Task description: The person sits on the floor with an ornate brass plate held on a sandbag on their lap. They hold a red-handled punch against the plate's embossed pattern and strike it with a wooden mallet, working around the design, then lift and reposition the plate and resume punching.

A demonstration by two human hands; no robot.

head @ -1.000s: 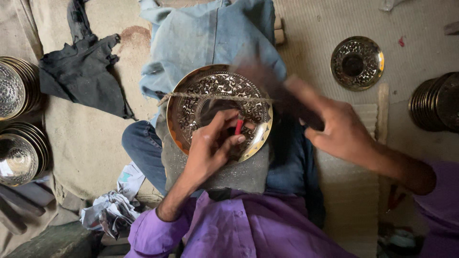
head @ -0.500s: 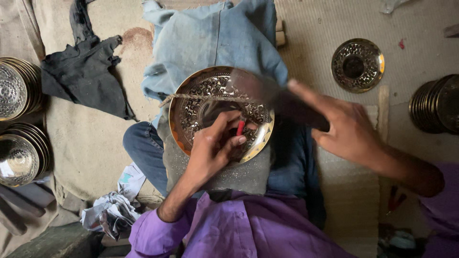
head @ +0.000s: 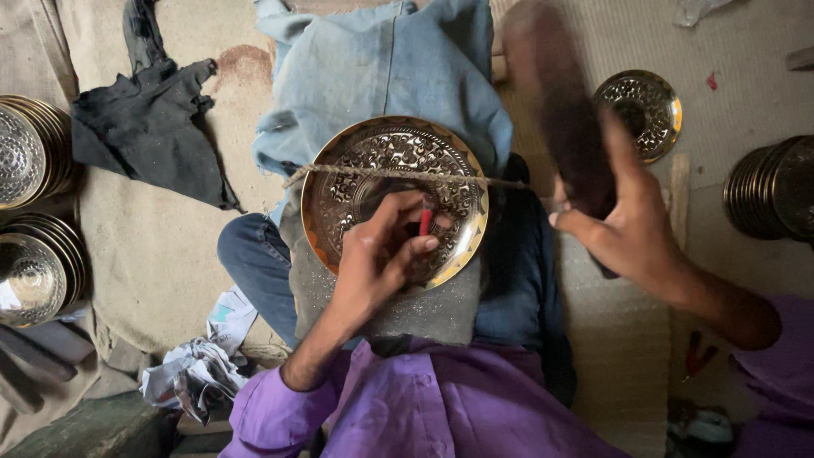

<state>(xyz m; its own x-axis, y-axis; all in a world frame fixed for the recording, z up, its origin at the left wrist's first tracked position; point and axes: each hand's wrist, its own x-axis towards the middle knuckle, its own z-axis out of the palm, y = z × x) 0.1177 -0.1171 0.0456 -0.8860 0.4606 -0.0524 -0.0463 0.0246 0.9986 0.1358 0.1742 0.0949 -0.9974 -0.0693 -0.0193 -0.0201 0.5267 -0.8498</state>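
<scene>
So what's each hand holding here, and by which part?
Left hand pinches a small red-tipped tool near its top, tip on the engraved plate. Right hand grips a dark, blurred mallet at its lower end.

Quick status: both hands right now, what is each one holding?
Left hand: closed on a small red tool, over the engraved brass plate.
Right hand: closed on a dark mallet, motion-blurred.

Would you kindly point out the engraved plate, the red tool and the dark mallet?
Engraved plate (head: 356,170): head view, upper left rim.
Red tool (head: 425,222): head view, shaft above left fingers.
Dark mallet (head: 566,119): head view, blurred middle.
</scene>
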